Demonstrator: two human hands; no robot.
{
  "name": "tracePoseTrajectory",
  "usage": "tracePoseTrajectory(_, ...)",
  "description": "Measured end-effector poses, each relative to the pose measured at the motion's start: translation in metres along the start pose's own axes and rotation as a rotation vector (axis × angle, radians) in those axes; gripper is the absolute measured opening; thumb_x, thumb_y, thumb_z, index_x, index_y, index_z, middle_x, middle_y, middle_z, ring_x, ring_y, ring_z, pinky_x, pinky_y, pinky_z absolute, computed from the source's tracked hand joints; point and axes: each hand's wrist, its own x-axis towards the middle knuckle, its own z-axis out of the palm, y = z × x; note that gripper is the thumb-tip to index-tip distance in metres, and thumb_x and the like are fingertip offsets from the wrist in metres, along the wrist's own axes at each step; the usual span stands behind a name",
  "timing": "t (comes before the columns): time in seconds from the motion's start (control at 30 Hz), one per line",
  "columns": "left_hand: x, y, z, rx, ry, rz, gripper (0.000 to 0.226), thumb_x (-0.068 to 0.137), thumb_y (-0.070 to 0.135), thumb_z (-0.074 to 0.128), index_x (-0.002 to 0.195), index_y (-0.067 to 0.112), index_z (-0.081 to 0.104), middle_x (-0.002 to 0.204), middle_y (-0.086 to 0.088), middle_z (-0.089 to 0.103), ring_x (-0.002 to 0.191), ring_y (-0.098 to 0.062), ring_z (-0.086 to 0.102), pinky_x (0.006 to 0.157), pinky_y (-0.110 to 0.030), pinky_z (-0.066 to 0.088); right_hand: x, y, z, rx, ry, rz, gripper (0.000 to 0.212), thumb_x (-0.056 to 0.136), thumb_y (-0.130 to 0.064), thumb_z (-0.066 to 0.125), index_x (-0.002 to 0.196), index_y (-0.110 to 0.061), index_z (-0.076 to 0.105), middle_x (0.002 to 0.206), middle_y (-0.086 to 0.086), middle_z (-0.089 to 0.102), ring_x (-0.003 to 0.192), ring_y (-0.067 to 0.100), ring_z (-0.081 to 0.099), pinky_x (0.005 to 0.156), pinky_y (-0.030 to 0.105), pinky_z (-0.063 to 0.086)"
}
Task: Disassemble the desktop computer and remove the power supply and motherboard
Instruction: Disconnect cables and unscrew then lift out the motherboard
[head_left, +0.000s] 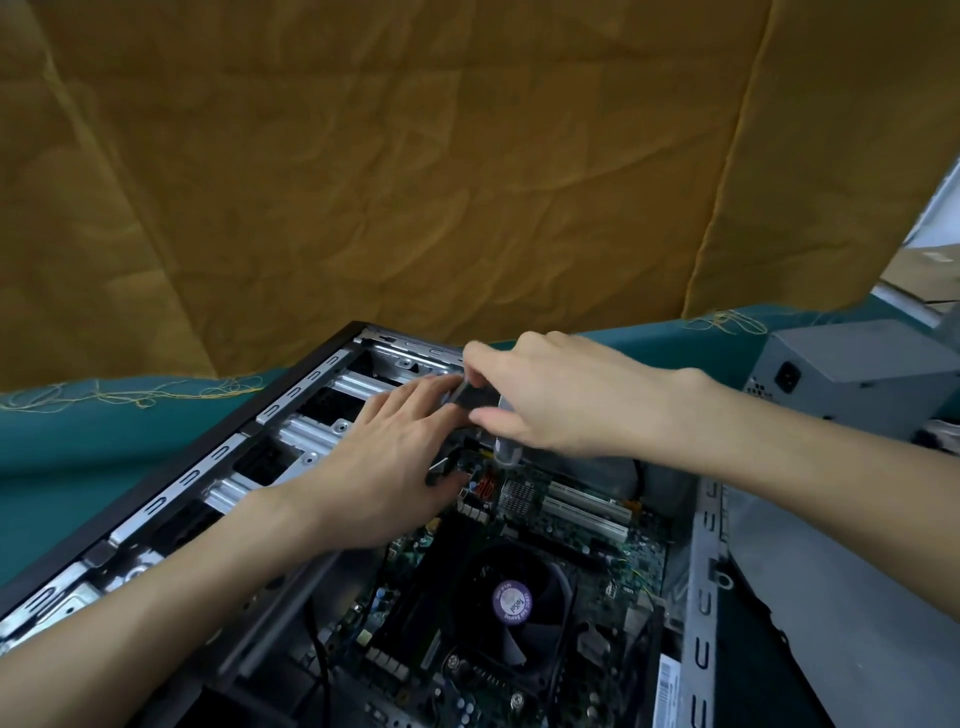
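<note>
Head cam: open computer case (171, 499) lies on its side on a teal cloth (130, 431), motherboard (550, 525) inside w/ the fan (511, 603) near its middle. Grey power supply (852, 374) sits outside the case, on the cloth to the right, so that half looks done; the board is left.

Step in hand, my guess: undoing a board screw near the far edge. To do it well: keep the screwdriver (478, 397) straight over the screw, press down before turning, steady the tip w/ the other hand so it can't slip onto the circuitry.

Grip: right hand (561, 400) is curled around the dark screwdriver handle, thumb pinching it from below. Left hand (384, 457) lies flat, fingers fairly straight, tips touching the handle and the parts under it, holding nothing.
</note>
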Motion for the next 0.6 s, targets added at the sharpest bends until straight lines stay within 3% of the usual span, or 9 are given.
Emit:
tracePoseTrajectory(0.03, 0.000, 0.000, 0.000, 0.004, -0.002, 0.004, 0.052, 0.094, 0.049, 0.056, 0.141, 0.030, 0.043, 0.161, 0.007, 0.019, 0.150, -0.018, 0.017, 0.120, -0.040, 0.020, 0.000, 0.003, -0.002, 0.086, -0.046, -0.026, 0.025, 0.097, -0.037, 0.063, 0.112, -0.025, 0.047, 0.084, -0.005, 0.061, 0.080, 0.024, 0.058, 0.060, 0.037, 0.039)
tracePoseTrajectory(0.13, 0.001, 0.001, -0.002, 0.023, -0.015, 0.009, 0.056, 0.094, 0.049, 0.054, 0.145, 0.032, 0.038, 0.159, 0.007, 0.021, 0.149, -0.018, 0.018, 0.120, -0.039, 0.020, -0.004, 0.007, -0.014, 0.387, -0.256, -0.070, 0.044, 0.080, -0.013, 0.074, 0.113, -0.030, 0.051, 0.090, -0.014, 0.072, 0.088, 0.001, 0.059, 0.070, 0.031, 0.049)
tracePoseTrajectory(0.2, 0.001, 0.001, -0.002, 0.039, -0.023, 0.008, 0.053, 0.095, 0.050, 0.052, 0.144, 0.032, 0.040, 0.159, 0.006, 0.020, 0.150, -0.019, 0.017, 0.119, -0.039, 0.020, -0.009, 0.003, -0.011, 0.322, -0.186, -0.056, 0.040, 0.084, -0.034, 0.076, 0.113, -0.030, 0.048, 0.092, -0.013, 0.066, 0.082, 0.004, 0.056, 0.070, 0.033, 0.047)
tracePoseTrajectory(0.27, 0.001, 0.001, -0.002, 0.047, -0.028, -0.001, 0.047, 0.095, 0.052, 0.050, 0.138, 0.032, 0.045, 0.162, 0.004, 0.016, 0.151, -0.020, 0.015, 0.119, -0.038, 0.019, -0.012, -0.004, -0.002, 0.016, -0.018, -0.006, 0.044, 0.091, -0.063, 0.059, 0.107, -0.026, 0.041, 0.081, -0.007, 0.053, 0.067, 0.018, 0.048, 0.064, 0.039, 0.039)
tracePoseTrajectory(0.3, 0.000, 0.001, -0.002, 0.049, -0.036, -0.007, 0.046, 0.096, 0.052, 0.050, 0.136, 0.031, 0.046, 0.163, 0.004, 0.014, 0.152, -0.020, 0.013, 0.120, -0.038, 0.018, -0.011, -0.007, -0.001, -0.074, 0.027, 0.021, 0.046, 0.094, -0.068, 0.050, 0.102, -0.024, 0.038, 0.074, -0.007, 0.047, 0.060, 0.019, 0.043, 0.061, 0.040, 0.035)
tracePoseTrajectory(0.37, 0.000, 0.001, -0.002, 0.054, -0.044, -0.003, 0.047, 0.096, 0.052, 0.052, 0.137, 0.030, 0.045, 0.163, 0.004, 0.014, 0.152, -0.020, 0.012, 0.121, -0.039, 0.018, -0.008, -0.007, -0.001, -0.004, 0.027, -0.004, 0.036, 0.098, -0.055, 0.054, 0.099, -0.022, 0.041, 0.072, -0.008, 0.047, 0.066, 0.022, 0.050, 0.062, 0.040, 0.037)
tracePoseTrajectory(0.43, 0.000, 0.002, -0.003, 0.064, -0.042, 0.017, 0.052, 0.096, 0.050, 0.052, 0.144, 0.032, 0.042, 0.160, 0.005, 0.018, 0.151, -0.020, 0.015, 0.120, -0.038, 0.019, -0.006, -0.001, -0.006, 0.251, -0.114, -0.059, 0.022, 0.091, -0.022, 0.067, 0.106, -0.024, 0.051, 0.086, -0.011, 0.058, 0.091, 0.018, 0.057, 0.073, 0.041, 0.047)
tracePoseTrajectory(0.5, -0.001, 0.003, -0.003, 0.073, -0.042, 0.024, 0.055, 0.096, 0.049, 0.052, 0.146, 0.034, 0.039, 0.158, 0.006, 0.020, 0.150, -0.019, 0.015, 0.120, -0.038, 0.019, -0.006, 0.003, -0.012, 0.362, -0.222, -0.082, 0.039, 0.083, -0.007, 0.067, 0.112, -0.029, 0.052, 0.096, -0.014, 0.059, 0.099, 0.015, 0.055, 0.081, 0.044, 0.051)
tracePoseTrajectory(0.6, -0.001, 0.003, -0.002, 0.076, -0.041, 0.016, 0.048, 0.096, 0.049, 0.051, 0.140, 0.031, 0.045, 0.162, 0.004, 0.015, 0.153, -0.020, 0.010, 0.121, -0.039, 0.018, -0.007, -0.001, -0.005, 0.171, -0.105, 0.003, 0.036, 0.091, -0.049, 0.065, 0.113, -0.027, 0.047, 0.090, -0.008, 0.055, 0.080, 0.019, 0.056, 0.062, 0.040, 0.047)
